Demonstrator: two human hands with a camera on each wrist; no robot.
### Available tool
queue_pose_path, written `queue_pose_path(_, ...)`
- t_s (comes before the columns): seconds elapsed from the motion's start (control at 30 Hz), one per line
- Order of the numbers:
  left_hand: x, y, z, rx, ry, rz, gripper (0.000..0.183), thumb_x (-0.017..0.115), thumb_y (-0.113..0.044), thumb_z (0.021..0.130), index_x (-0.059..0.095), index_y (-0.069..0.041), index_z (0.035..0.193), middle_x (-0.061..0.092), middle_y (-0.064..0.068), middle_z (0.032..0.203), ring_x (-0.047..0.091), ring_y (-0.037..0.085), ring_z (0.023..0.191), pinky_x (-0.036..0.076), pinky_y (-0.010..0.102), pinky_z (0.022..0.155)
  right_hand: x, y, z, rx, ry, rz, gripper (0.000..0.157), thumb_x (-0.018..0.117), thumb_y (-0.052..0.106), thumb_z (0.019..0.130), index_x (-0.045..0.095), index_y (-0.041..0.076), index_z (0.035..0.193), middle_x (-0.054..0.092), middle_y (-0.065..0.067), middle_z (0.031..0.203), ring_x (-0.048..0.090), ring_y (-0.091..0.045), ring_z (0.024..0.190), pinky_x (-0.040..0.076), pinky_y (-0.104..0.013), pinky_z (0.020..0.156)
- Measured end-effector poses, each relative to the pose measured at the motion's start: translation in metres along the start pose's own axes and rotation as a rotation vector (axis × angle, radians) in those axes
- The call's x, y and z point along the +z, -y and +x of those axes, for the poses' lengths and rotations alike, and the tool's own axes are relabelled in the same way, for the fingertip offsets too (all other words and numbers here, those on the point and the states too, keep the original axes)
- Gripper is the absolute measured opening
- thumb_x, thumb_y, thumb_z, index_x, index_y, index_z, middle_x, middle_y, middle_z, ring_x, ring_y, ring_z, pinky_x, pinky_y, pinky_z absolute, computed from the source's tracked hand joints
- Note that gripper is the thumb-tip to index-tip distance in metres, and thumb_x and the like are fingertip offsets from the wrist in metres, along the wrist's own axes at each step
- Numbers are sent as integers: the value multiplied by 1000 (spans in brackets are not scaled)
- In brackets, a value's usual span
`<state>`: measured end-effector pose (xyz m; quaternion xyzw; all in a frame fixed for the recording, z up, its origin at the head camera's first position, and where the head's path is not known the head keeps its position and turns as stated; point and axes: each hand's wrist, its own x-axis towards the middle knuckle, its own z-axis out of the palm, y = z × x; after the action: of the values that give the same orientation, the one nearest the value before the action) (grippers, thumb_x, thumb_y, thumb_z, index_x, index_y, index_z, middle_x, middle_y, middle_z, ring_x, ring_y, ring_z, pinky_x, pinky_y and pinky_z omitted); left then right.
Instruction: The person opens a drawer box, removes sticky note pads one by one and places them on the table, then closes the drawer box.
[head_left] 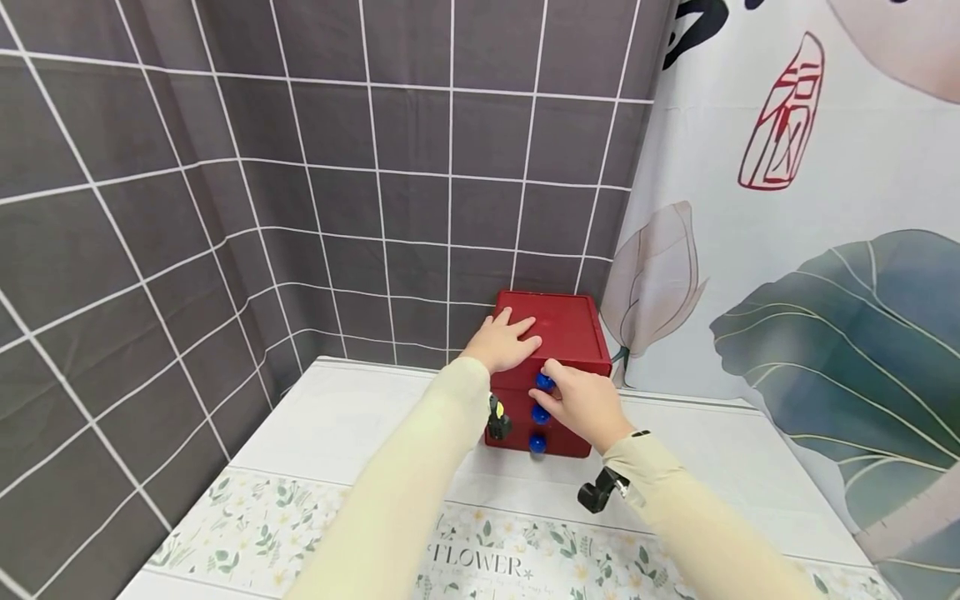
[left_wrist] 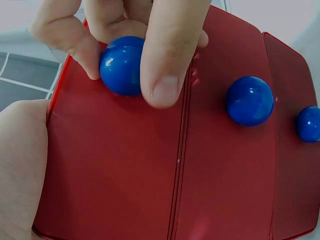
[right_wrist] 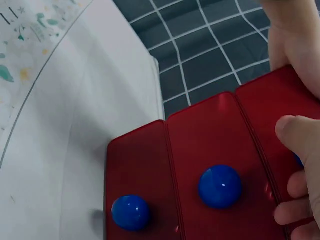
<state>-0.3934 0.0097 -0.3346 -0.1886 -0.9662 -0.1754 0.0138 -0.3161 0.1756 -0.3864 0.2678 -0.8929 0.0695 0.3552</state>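
A red three-drawer box (head_left: 551,321) stands on the table near the back wall, its drawers shut in the front. Each drawer has a round blue knob. My left hand (head_left: 501,342) rests on the box's top at its left side, fingers spread. With thumb and fingers my right hand (head_left: 588,404) pinches the top blue knob (left_wrist: 121,65). Below that are the middle knob (left_wrist: 250,101) and the bottom knob (head_left: 537,443), which nothing touches. In the right wrist view the top knob is mostly hidden behind the right hand.
The white table (head_left: 360,408) carries a printed flower band with the word FLOWER. Behind hangs a dark grey cloth (head_left: 405,208) with white grid lines. To the right is a light curtain (head_left: 675,150) with leaf prints. Small black cameras sit on both wrists.
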Motion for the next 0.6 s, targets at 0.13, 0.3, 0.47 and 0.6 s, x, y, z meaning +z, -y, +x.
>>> queue_pose_path(0.13, 1, 0, 2, -3, 5, -12, 57, 34, -59, 90, 31, -36, 143, 13, 7, 152, 16, 39, 134, 22, 51, 105, 2, 2, 3, 1, 2, -55, 35, 71, 39, 77, 42, 18, 78, 34, 11, 50, 40, -7, 38, 31, -18, 36)
queue_pose_path(0.3, 0, -1, 1, -1, 9, -22, 57, 35, -58, 90, 31, -35, 143, 13, 7, 152, 20, 39, 134, 23, 50, 105, 4, 3, 5, 14, -6, -72, 31, 68, 35, 77, 43, 17, 78, 34, 11, 47, 38, -6, 37, 30, -17, 35)
queue_pose_path(0.47, -3, -3, -3, -11, 13, -37, 56, 36, -57, 90, 31, -36, 142, 13, 7, 152, 22, 39, 133, 23, 50, 105, 2, 5, 6, 20, -6, -85, 33, 69, 37, 76, 43, 17, 77, 33, 11, 46, 33, -4, 35, 28, -17, 35)
queue_pose_path(0.6, -7, -5, -6, -18, 27, -46, 56, 36, -56, 91, 31, -36, 143, 12, 6, 152, 24, 40, 132, 25, 51, 104, 1, 7, 5, 26, 0, -86, 34, 70, 37, 75, 42, 17, 75, 33, 11, 45, 31, -3, 35, 28, -17, 35)
